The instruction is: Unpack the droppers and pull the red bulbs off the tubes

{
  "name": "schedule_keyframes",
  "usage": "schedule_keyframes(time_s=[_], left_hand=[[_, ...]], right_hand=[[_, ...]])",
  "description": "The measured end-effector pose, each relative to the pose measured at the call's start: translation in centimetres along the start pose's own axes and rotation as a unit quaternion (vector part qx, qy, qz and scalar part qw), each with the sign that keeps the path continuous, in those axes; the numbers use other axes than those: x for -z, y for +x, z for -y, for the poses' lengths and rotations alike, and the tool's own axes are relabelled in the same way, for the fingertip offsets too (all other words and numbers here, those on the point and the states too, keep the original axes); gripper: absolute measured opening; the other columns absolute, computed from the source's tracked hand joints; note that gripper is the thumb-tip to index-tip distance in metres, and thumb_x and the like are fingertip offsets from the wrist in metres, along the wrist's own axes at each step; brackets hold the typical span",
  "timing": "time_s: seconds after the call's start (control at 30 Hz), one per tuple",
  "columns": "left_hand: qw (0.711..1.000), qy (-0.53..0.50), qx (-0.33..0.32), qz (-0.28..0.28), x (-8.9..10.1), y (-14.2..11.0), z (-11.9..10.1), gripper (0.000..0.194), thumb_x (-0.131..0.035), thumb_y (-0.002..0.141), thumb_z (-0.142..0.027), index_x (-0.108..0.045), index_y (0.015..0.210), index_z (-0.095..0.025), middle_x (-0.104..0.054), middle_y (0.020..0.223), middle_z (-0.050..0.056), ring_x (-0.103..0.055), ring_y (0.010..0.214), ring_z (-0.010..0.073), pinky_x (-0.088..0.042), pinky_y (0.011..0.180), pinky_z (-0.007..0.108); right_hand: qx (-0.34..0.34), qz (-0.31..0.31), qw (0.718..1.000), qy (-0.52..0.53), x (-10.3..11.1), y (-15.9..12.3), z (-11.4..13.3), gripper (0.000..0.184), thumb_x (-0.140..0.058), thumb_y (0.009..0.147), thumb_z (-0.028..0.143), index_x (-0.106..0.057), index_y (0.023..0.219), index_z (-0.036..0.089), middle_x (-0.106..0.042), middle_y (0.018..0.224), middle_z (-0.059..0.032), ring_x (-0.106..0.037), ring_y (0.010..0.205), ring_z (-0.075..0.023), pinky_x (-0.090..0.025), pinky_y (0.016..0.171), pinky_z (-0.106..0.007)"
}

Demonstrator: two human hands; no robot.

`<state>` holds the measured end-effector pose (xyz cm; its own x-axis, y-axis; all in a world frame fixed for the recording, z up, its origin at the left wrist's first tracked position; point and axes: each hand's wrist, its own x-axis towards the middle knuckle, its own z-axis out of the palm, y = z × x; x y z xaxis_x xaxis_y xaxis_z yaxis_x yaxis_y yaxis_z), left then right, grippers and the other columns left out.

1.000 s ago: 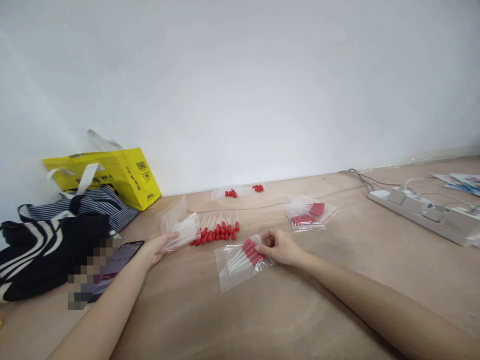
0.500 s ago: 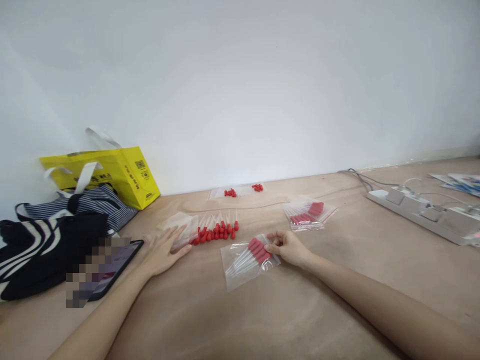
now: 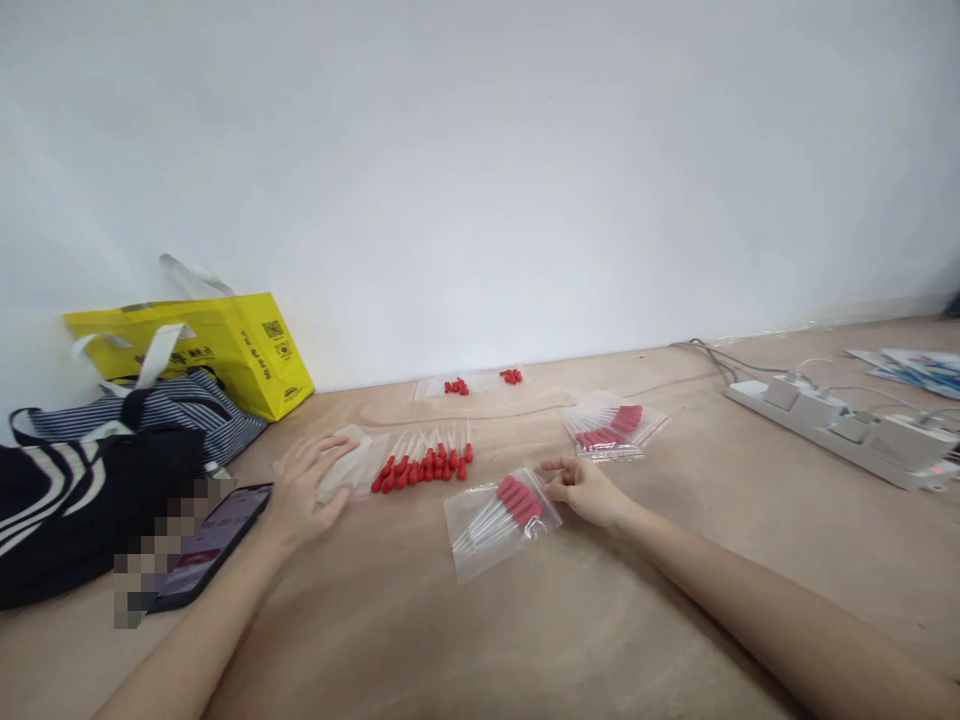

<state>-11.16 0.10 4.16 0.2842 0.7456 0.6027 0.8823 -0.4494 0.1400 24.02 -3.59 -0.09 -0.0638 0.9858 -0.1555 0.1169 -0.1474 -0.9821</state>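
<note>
My left hand [image 3: 309, 490] lies with its fingers spread on a stack of clear plastic bags [image 3: 341, 478]. Just right of that stack, a row of loose droppers with red bulbs [image 3: 427, 465] rests on the table, clear tips pointing away from me. A clear zip bag of red-bulbed droppers [image 3: 491, 520] lies flat in front of me. At this bag's right edge is my right hand [image 3: 589, 490], thumb and index finger apart; whether the thumb still touches the plastic is hard to see. Another filled zip bag [image 3: 615, 428] lies beyond my right hand.
Against the wall lies a further bag with red-bulbed droppers [image 3: 472, 384]. On the left are a yellow shopping bag [image 3: 262, 350], a striped bag [image 3: 217, 410], a black bag [image 3: 97, 500] and a phone [image 3: 214, 550]. A white power strip [image 3: 840, 430] with cables sits at right.
My right thumb has come off the filled bag, which stays in place. My left hand has shifted left on the bag stack. The whole view has slid slightly.
</note>
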Motion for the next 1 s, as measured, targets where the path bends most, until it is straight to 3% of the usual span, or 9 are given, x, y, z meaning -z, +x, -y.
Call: schedule_keyframes(time_s=[0.07,0.17,0.23,0.3,0.43,0.57,0.77,0.87,1.0], left_hand=[[0.995,-0.079,-0.061,0.017,-0.6,0.0,-4.6,0.028,-0.05,0.069,-0.031,-0.062,0.094,-0.025,-0.061,0.098,0.006,-0.052,0.101,0.0236,-0.038,0.093,0.039],[0.961,-0.169,-0.147,0.162,-2.5,-0.4,-10.9,0.031,-0.051,0.074,-0.03,-0.059,0.104,-0.026,-0.055,0.112,0.006,-0.048,0.107,0.0218,-0.039,0.092,0.036],[0.948,-0.199,-0.147,0.199,-3.9,-0.6,-13.7,0.036,-0.05,0.077,-0.032,-0.054,0.112,-0.023,-0.05,0.12,0.009,-0.044,0.112,0.0223,-0.037,0.095,0.037],[0.94,-0.222,-0.134,0.222,-5.1,-0.3,-15.1,0.038,-0.044,0.08,-0.028,-0.049,0.117,-0.024,-0.046,0.124,0.008,-0.043,0.113,0.0208,-0.037,0.094,0.037],[0.931,-0.223,-0.151,0.248,-6.2,0.9,-15.5,0.038,-0.038,0.08,-0.013,-0.052,0.113,-0.026,-0.044,0.123,0.007,-0.042,0.113,0.0195,-0.036,0.094,0.038],[0.92,-0.237,-0.173,0.258,-6.3,1.7,-15.3,0.028,-0.04,0.079,-0.012,-0.061,0.094,-0.024,-0.047,0.117,0.006,-0.045,0.108,0.0188,-0.037,0.091,0.035],[0.924,-0.247,-0.164,0.242,-6.0,1.3,-14.9,0.015,-0.044,0.077,-0.014,-0.058,0.078,-0.019,-0.052,0.104,0.005,-0.05,0.096,0.0166,-0.04,0.085,0.031],[0.926,-0.267,-0.147,0.222,-5.9,0.8,-14.5,0.012,-0.045,0.076,-0.013,-0.056,0.075,-0.019,-0.054,0.099,0.004,-0.052,0.092,0.0152,-0.04,0.084,0.03],[0.925,-0.299,-0.116,0.205,-5.9,0.1,-13.9,0.01,-0.048,0.075,-0.012,-0.055,0.074,-0.019,-0.057,0.092,0.003,-0.053,0.09,0.0142,-0.041,0.083,0.029]], right_hand=[[0.015,0.017,1.0,0.002,-0.1,0.0,-0.4,0.04,-0.062,0.056,0.008,-0.05,0.095,0.012,-0.054,0.046,0.0074,-0.051,0.045,-0.01,-0.036,0.047,-0.021],[0.035,0.052,0.998,0.025,-0.6,0.0,-1.1,0.044,-0.064,0.053,0.011,-0.049,0.094,0.012,-0.058,0.052,0.0062,-0.053,0.049,-0.0095,-0.038,0.051,-0.021],[0.046,0.071,0.995,0.043,-1.0,-0.2,-1.3,0.046,-0.064,0.052,0.013,-0.047,0.094,0.013,-0.058,0.054,0.0069,-0.052,0.049,-0.0083,-0.039,0.053,-0.021],[0.058,0.085,0.993,0.057,-1.4,-0.4,-1.4,0.049,-0.065,0.051,0.014,-0.046,0.096,0.013,-0.057,0.053,0.0082,-0.051,0.049,-0.0073,-0.039,0.053,-0.021],[0.085,0.085,0.991,0.064,-1.9,-0.8,-1.3,0.056,-0.067,0.051,0.017,-0.044,0.102,0.013,-0.056,0.052,0.0089,-0.053,0.052,-0.0091,-0.04,0.057,-0.023],[0.093,0.086,0.991,0.053,-2.0,-0.7,-1.6,0.06,-0.069,0.052,0.02,-0.044,0.106,0.013,-0.056,0.052,0.0083,-0.053,0.052,-0.0095,-0.04,0.057,-0.023],[0.155,0.08,0.982,-0.071,-1.3,-0.4,-1.9,0.022,-0.059,0.066,0.025,-0.058,0.086,0.015,-0.053,0.06,0.0043,-0.043,0.05,-0.0065,-0.033,0.049,-0.019],[0.249,0.07,0.951,-0.171,-1.2,-0.8,-1.5,0.009,-0.059,0.066,0.018,-0.062,0.075,0.018,-0.053,0.067,0.0018,-0.046,0.059,-0.0092,-0.036,0.056,-0.021],[0.372,0.089,0.877,-0.29,-1.5,-1.4,-1.1,0.007,-0.06,0.065,0.014,-0.062,0.068,0.02,-0.054,0.067,0.0013,-0.049,0.072,-0.0129,-0.034,0.07,-0.028]])
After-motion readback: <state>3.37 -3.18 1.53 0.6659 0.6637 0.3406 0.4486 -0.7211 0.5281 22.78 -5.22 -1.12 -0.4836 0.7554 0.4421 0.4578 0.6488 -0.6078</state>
